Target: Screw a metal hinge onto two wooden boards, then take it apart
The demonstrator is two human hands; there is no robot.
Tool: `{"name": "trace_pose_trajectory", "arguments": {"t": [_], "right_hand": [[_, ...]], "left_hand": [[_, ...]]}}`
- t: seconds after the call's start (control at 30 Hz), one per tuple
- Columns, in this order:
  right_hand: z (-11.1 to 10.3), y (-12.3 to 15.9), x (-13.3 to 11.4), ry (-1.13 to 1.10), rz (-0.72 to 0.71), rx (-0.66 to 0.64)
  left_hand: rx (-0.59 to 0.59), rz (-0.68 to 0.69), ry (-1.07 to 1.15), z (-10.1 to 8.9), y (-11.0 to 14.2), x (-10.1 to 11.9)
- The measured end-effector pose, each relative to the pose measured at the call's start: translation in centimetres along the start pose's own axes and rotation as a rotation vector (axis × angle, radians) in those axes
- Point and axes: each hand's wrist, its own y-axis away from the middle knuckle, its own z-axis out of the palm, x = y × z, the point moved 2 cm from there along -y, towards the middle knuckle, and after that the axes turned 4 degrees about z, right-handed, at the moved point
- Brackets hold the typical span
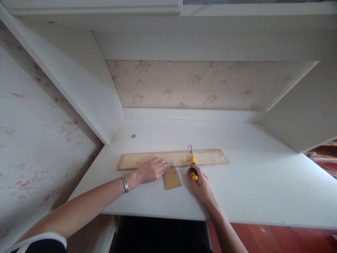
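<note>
A long wooden plank [207, 157] lies across the white desk [250, 182]. My left hand [152, 170] rests on it with curled fingers, fingertips pinching a small metal piece [171, 164] at the plank's near edge. A small wooden block [172, 178] sits just below that spot. My right hand [201, 184] grips a yellow-and-black screwdriver [193, 168]; its shaft points away from me over the plank. A silver bracelet is on my left wrist.
A few small screws [133, 136] lie near the desk's back left corner. White side panels wall the desk on the left [86, 88] and right [305, 116], with floral wallpaper [200, 84] behind. The reddish floor [289, 239] shows beyond the front edge.
</note>
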Motion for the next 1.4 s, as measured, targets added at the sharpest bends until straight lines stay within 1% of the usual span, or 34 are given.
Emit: {"name": "trace_pose_trajectory", "arguments": {"t": [0.1,0.23,0.37,0.47,0.53,0.63,0.77,0.83,0.9,0.93,1.03,1.13,1.2,1.4], "right_hand": [[0.0,0.0,0.1,-0.019,0.003,-0.003],[0.0,0.0,0.2,-0.03,-0.007,-0.006],[-0.1,0.0,0.2,-0.031,-0.006,-0.006],[-0.1,0.0,0.2,-0.02,-0.009,0.004],[0.0,0.0,0.3,-0.013,-0.011,0.004],[0.0,-0.1,0.4,-0.001,-0.007,-0.001],[0.0,-0.1,0.5,-0.003,-0.011,0.002],[0.1,-0.1,0.5,-0.002,-0.01,-0.006],[0.1,-0.1,0.5,0.001,-0.004,-0.018],[0.1,-0.1,0.5,0.003,0.0,-0.02],[0.1,-0.2,0.5,0.016,0.001,-0.012],[0.2,-0.2,0.4,0.029,-0.013,-0.008],[0.2,-0.3,0.4,0.024,-0.015,-0.007],[0.3,-0.3,0.3,0.024,-0.01,-0.009]], "left_hand": [[-0.004,0.002,-0.032,0.4,-0.1,0.0],[-0.015,-0.046,-0.015,1.1,-0.2,-0.2],[-0.001,-0.185,0.082,1.1,-0.2,-0.5],[0.001,-0.32,0.135,0.5,-0.1,-1.6],[-0.02,-0.408,0.132,0.1,0.1,-3.3],[-0.075,-0.54,0.088,-0.1,0.9,-7.0],[-0.133,-0.72,0.038,0.4,2.9,-12.6],[-0.144,-0.79,0.004,0.9,4.1,-14.7],[-0.17,-0.804,-0.009,1.6,5.3,-16.1],[-0.2,-0.785,0.004,2.1,5.8,-16.4],[-0.306,-0.74,0.066,3.5,7.1,-17.1],[-0.383,-0.745,0.052,4.5,7.9,-17.5],[-0.415,-0.74,0.019,4.8,8.2,-17.6],[-0.426,-0.734,-0.04,4.7,8.1,-17.3]]}}
